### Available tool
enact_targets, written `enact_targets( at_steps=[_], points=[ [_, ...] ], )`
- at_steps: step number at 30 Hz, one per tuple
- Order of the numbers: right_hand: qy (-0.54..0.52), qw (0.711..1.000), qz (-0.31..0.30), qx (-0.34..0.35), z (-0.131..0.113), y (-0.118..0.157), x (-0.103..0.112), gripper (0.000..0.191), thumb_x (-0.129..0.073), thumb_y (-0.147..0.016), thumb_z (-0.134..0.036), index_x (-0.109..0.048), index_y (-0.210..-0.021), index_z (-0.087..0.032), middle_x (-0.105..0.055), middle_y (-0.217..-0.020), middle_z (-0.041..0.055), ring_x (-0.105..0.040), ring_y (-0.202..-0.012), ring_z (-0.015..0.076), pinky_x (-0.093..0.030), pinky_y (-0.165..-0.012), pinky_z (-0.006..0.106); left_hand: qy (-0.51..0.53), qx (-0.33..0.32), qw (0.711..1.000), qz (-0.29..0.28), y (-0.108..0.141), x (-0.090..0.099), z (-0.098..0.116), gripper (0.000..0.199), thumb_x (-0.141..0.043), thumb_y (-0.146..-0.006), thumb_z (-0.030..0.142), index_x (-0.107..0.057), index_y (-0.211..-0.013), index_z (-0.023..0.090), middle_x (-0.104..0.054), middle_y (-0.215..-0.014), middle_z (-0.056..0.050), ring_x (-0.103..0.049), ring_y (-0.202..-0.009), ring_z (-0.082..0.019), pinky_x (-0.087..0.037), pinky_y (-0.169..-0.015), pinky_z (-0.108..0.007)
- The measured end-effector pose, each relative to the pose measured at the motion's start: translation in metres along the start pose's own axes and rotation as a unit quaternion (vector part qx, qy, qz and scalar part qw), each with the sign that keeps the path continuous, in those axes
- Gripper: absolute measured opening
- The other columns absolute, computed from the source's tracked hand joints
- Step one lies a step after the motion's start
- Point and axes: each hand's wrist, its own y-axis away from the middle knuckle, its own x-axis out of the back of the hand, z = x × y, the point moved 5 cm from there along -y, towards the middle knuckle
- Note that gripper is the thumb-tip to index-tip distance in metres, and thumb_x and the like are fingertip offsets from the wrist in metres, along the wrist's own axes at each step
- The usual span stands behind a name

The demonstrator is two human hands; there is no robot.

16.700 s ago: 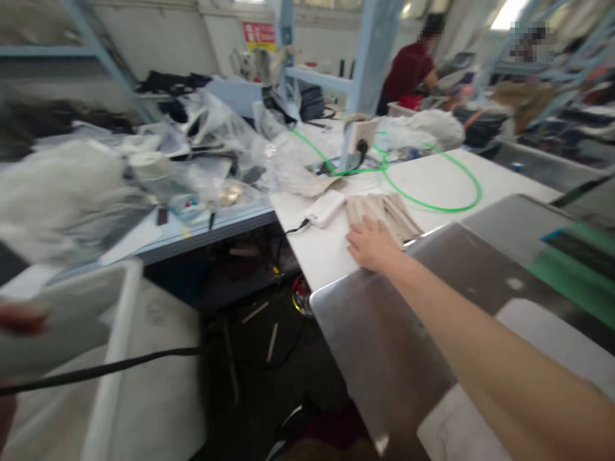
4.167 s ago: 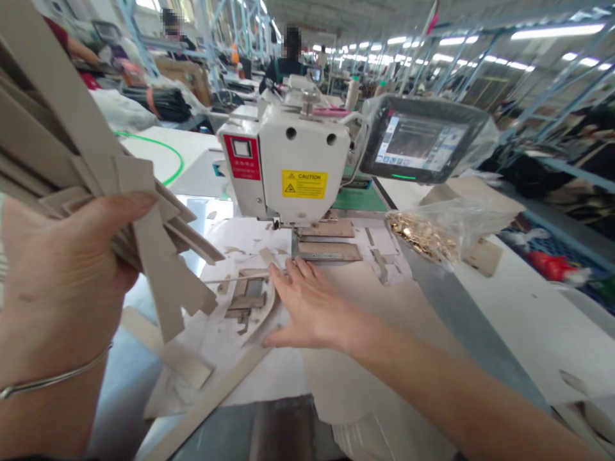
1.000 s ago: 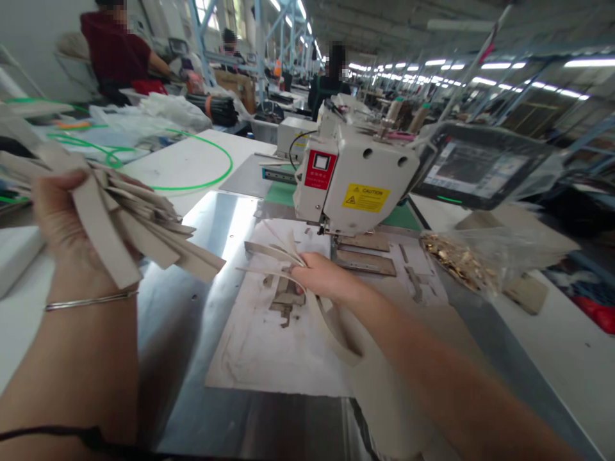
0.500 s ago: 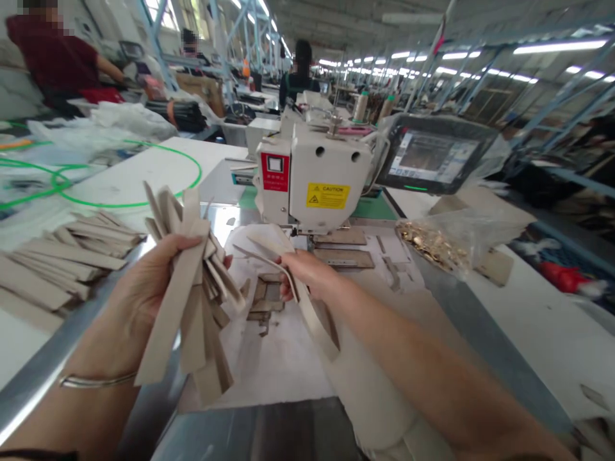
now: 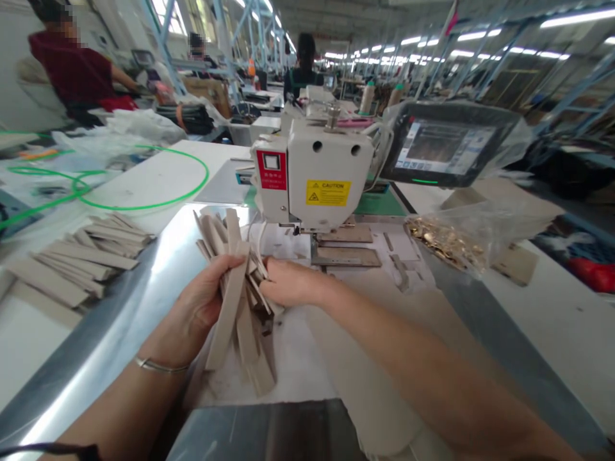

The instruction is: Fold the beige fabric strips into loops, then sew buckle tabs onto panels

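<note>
My left hand (image 5: 206,294) is closed round a bundle of beige strips (image 5: 231,307), which fan out above and below the fist. My right hand (image 5: 288,282) meets the bundle's right side, its fingers closed on strips there; the fingertips are partly hidden among them. Both hands are in front of a white sewing machine head (image 5: 331,166) with a yellow caution label. Under the hands lies a white sheet (image 5: 302,358) on the metal work surface. Flat brown plates (image 5: 348,257) sit below the machine head, right of my right hand.
More beige strips (image 5: 72,269) lie spread on the left table. A green hose (image 5: 144,207) loops behind them. At right are a control screen (image 5: 442,144) and a clear bag of gold-coloured metal pieces (image 5: 446,246). Several people, one in a dark red shirt (image 5: 72,64), are farther back.
My left hand has moved right with the bundle. My right hand has brought its separate strips left against the bundle, where the hands now meet. The view has shifted slightly.
</note>
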Motion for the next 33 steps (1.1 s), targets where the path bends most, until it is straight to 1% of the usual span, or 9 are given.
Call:
enact_targets(
  at_steps=[3,9,14,18,21,24,27,29,33],
  points=[
    [0.076,0.993,-0.041,-0.083,-0.009,0.002,0.002,0.056,-0.060,-0.086,-0.023,-0.049,-0.138,-0.005,-0.063,-0.134,0.0264,-0.065,-0.120,0.0363,-0.056,-0.097,0.043,-0.005,-0.004,1.000,0.008,-0.003,-0.004,-0.003,0.020,-0.067,-0.072,0.016,-0.072,-0.090,0.010,-0.077,-0.073,-0.012,-0.075,-0.063,-0.027,-0.067,-0.064,-0.036],
    [0.125,0.988,-0.032,-0.089,-0.034,-0.001,-0.001,0.060,-0.064,-0.085,-0.023,-0.049,-0.139,0.000,-0.061,-0.133,0.0316,-0.064,-0.122,0.0387,-0.055,-0.099,0.048,-0.017,-0.028,0.999,0.010,-0.004,-0.005,-0.002,0.017,-0.070,-0.072,0.019,-0.072,-0.086,0.009,-0.077,-0.076,-0.010,-0.076,-0.070,-0.024,-0.065,-0.067,-0.029],
    [0.091,0.995,-0.007,-0.038,-0.033,-0.005,-0.007,0.062,-0.061,-0.084,-0.021,-0.045,-0.141,0.001,-0.056,-0.139,0.0325,-0.059,-0.128,0.0403,-0.051,-0.103,0.052,-0.030,-0.066,0.997,0.012,-0.006,0.000,0.002,0.022,-0.077,-0.063,0.021,-0.070,-0.082,0.011,-0.075,-0.070,-0.007,-0.072,-0.062,-0.021,-0.061,-0.058,-0.026],
    [0.000,1.000,0.015,0.025,-0.027,-0.008,-0.010,0.077,-0.060,-0.087,-0.033,-0.031,-0.152,-0.003,-0.048,-0.149,0.0286,-0.052,-0.136,0.0382,-0.050,-0.105,0.049,-0.029,-0.136,0.990,0.035,-0.006,0.005,0.012,0.022,-0.077,-0.059,0.021,-0.068,-0.078,0.016,-0.070,-0.062,0.000,-0.065,-0.053,-0.015,-0.057,-0.052,-0.022],
    [-0.034,0.998,0.034,0.051,-0.022,-0.009,-0.013,0.089,-0.058,-0.092,-0.044,-0.015,-0.159,-0.005,-0.037,-0.157,0.0283,-0.039,-0.147,0.0363,-0.043,-0.113,0.049,-0.032,-0.195,0.979,0.042,0.002,0.003,0.019,0.028,-0.078,-0.057,0.020,-0.069,-0.083,0.017,-0.072,-0.068,0.002,-0.064,-0.056,-0.014,-0.057,-0.057,-0.021],
    [-0.043,0.995,0.046,0.074,-0.019,-0.006,-0.017,0.096,-0.060,-0.094,-0.052,-0.009,-0.160,-0.005,-0.028,-0.162,0.0287,-0.031,-0.151,0.0358,-0.037,-0.118,0.050,-0.046,-0.244,0.968,0.046,0.013,0.000,0.024,0.036,-0.081,-0.058,0.022,-0.071,-0.092,0.017,-0.073,-0.076,0.003,-0.066,-0.063,-0.013,-0.057,-0.063,-0.019],
    [-0.068,0.990,0.051,0.109,-0.020,-0.002,-0.019,0.097,-0.071,-0.088,-0.050,-0.017,-0.159,-0.014,-0.035,-0.160,0.0223,-0.039,-0.146,0.0330,-0.042,-0.114,0.046,-0.082,-0.283,0.955,0.035,0.016,-0.001,0.026,0.043,-0.086,-0.057,0.029,-0.071,-0.096,0.018,-0.073,-0.082,0.002,-0.067,-0.067,-0.014,-0.058,-0.064,-0.021],
    [-0.074,0.988,0.058,0.124,-0.022,-0.001,-0.019,0.089,-0.075,-0.085,-0.045,-0.027,-0.155,-0.018,-0.046,-0.153,0.0180,-0.047,-0.140,0.0311,-0.045,-0.111,0.044,-0.106,-0.288,0.952,0.014,0.014,-0.002,0.026,0.049,-0.090,-0.054,0.034,-0.071,-0.096,0.018,-0.074,-0.085,-0.001,-0.069,-0.071,-0.016,-0.059,-0.066,-0.023],
    [-0.086,0.983,0.077,0.144,-0.024,0.002,-0.022,0.078,-0.070,-0.084,-0.031,-0.033,-0.151,-0.015,-0.052,-0.146,0.0171,-0.052,-0.134,0.0297,-0.047,-0.110,0.042,-0.110,-0.299,0.948,0.007,0.013,-0.006,0.028,0.050,-0.093,-0.051,0.031,-0.073,-0.094,0.016,-0.075,-0.086,-0.003,-0.069,-0.072,-0.016,-0.060,-0.067,-0.022]
  ],
)
